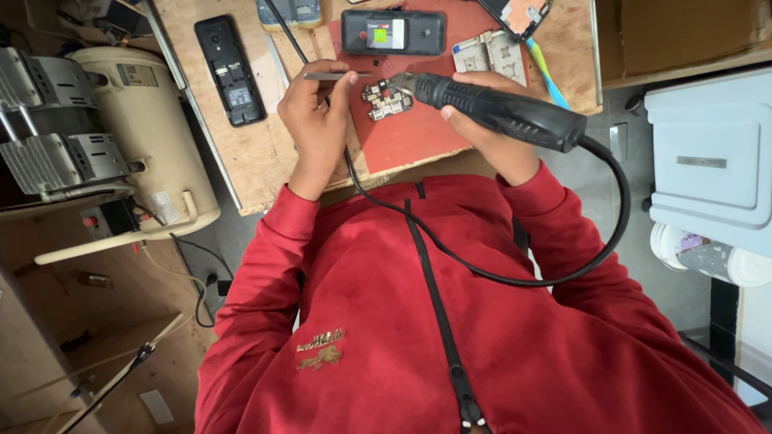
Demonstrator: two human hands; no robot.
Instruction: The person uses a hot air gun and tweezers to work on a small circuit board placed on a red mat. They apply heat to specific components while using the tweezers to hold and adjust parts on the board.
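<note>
A red zip-up jacket (450, 321) is seen nearest the camera, with a black cable (498, 277) looped across it below the red mat (418, 133). On the mat's near part, a small circuit board (387, 100) is lying, pinned by metal tweezers (334, 76) pinched in the closed left hand (318, 120), while a black hot-air handpiece (498, 111) is gripped by the right hand (490, 133), its nozzle brought right to the board. Beyond the board, an opened black phone (392, 32) is resting at the mat's far edge, and a black phone body (229, 68) is lying left of the mat on the wooden bench (241, 161).

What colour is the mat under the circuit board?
The mat under the circuit board is red, seen in the head view.
</note>
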